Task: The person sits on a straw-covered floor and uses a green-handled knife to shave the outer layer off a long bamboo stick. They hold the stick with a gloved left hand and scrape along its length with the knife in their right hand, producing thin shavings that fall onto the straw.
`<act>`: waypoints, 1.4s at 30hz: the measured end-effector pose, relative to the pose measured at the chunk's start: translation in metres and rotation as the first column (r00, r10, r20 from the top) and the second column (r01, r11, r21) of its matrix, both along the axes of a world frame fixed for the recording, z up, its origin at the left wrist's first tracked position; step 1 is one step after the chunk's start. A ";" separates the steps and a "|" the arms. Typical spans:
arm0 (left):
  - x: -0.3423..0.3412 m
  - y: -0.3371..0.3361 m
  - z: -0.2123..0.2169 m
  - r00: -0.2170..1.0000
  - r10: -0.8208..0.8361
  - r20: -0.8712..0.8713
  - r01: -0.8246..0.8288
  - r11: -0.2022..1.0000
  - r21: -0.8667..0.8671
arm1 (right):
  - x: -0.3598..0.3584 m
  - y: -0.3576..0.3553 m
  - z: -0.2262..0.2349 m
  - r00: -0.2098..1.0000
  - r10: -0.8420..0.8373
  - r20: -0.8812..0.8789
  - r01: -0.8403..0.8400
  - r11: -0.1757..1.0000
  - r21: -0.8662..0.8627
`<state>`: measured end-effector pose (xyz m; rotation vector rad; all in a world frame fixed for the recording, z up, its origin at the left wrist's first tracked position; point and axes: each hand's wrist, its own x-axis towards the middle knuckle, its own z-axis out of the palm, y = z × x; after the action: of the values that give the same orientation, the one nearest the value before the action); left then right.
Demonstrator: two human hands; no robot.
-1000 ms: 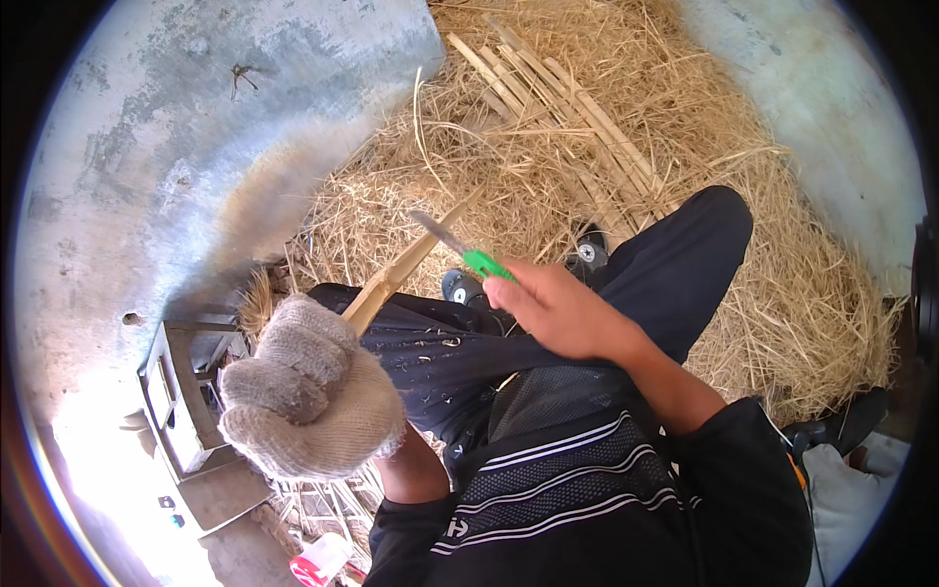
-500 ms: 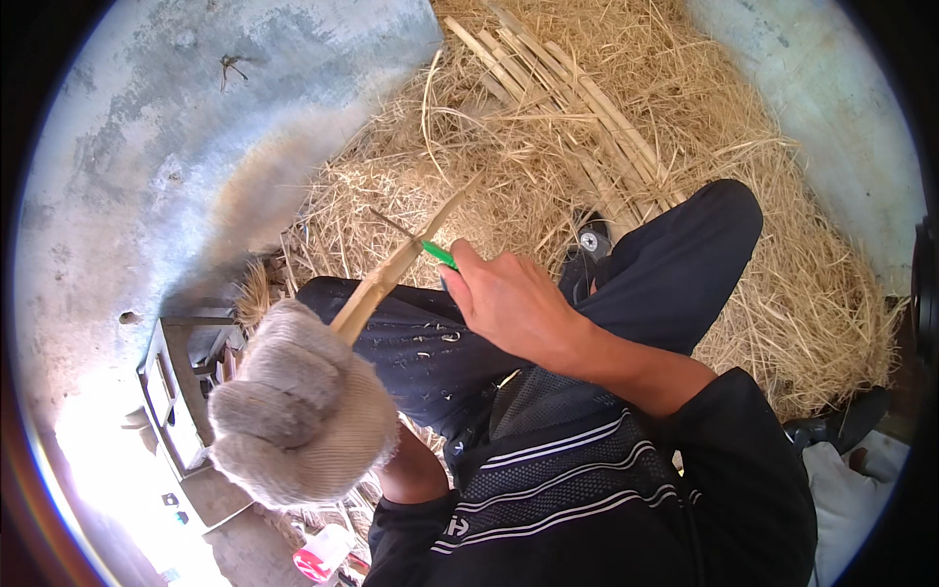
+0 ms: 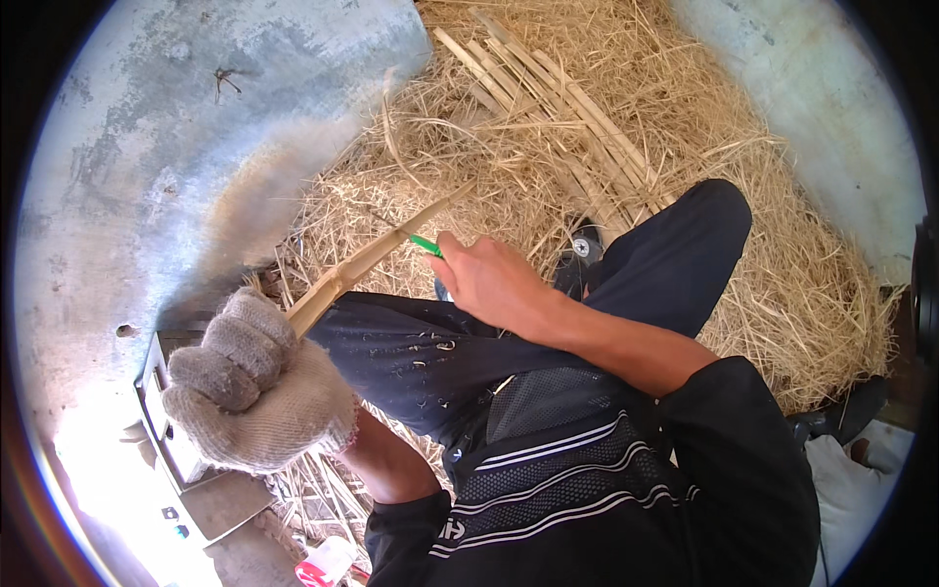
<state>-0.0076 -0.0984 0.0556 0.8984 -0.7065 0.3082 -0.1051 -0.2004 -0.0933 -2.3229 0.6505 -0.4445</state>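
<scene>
A knitted grey-beige work glove covers my left hand, whose fingers are wrapped round the lower end of a split bamboo strip. The strip slants up and away to the right above my thigh, tapering to a thin pointed tip over the straw. My bare right hand is closed round a small knife with a green handle. Its thin dark blade lies across the strip beyond the knot; where exactly the edge touches, I cannot tell. Most of the handle is hidden in my fingers.
Several split bamboo strips lie on a thick bed of straw ahead. Bluish worn walls stand at left and right. A wooden frame is at the left; a red-and-white container sits low. Shavings dot my dark trousers.
My left hand has shifted left, drawing the bamboo strip back toward the lower left. The strip's knot now lies farther from the knife. My right hand has moved only slightly.
</scene>
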 end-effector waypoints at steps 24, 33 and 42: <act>0.009 -0.001 0.002 0.996 0.041 -0.081 -0.039 0.999 0.020 | -0.007 0.008 0.035 0.986 0.058 0.159 -0.080 0.987 0.138; 0.017 0.000 0.005 0.992 -0.052 -0.116 0.042 0.995 -0.092 | 0.026 -0.004 -0.006 1.000 -0.009 0.011 0.009 1.000 0.004; 0.023 0.010 -0.005 0.997 -0.064 -0.040 0.061 0.996 -0.065 | 0.047 -0.027 -0.070 0.987 0.060 -0.148 -0.080 0.988 -0.132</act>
<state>0.0157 -0.0889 0.0509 0.8187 -0.6807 0.2540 -0.0585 -0.2277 -0.1631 -2.5182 0.6201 -0.3002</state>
